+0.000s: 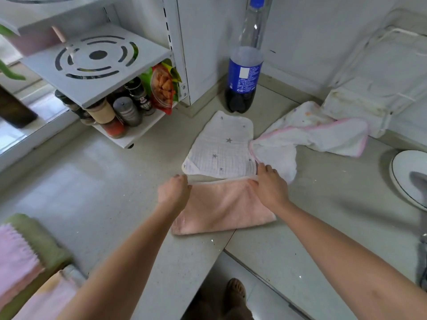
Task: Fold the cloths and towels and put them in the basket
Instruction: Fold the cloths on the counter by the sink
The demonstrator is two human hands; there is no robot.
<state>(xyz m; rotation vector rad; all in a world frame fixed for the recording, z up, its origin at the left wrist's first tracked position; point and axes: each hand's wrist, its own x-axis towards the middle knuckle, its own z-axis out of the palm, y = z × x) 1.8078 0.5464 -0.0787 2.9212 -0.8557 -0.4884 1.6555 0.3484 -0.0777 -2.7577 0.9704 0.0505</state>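
A pink towel (pixel 221 209) lies folded on the pale counter (pixel 104 181) in front of me. My left hand (pixel 174 191) grips its far left corner and my right hand (pixel 269 184) grips its far right corner. Just behind it lies a white cloth with grey stars (pixel 223 148), folded flat. To the right, a crumpled white cloth with pink trim (pixel 323 137) spreads over the counter. At the bottom left, folded pink and green towels (pixel 27 257) are stacked; whether they sit in a basket I cannot tell.
A cola bottle (pixel 245 72) stands behind the cloths near the wall. A white spice rack (pixel 97 63) with jars and a snack bag is at the back left. A white plate (pixel 409 176) lies at the right edge. A white folded rack leans at the back right.
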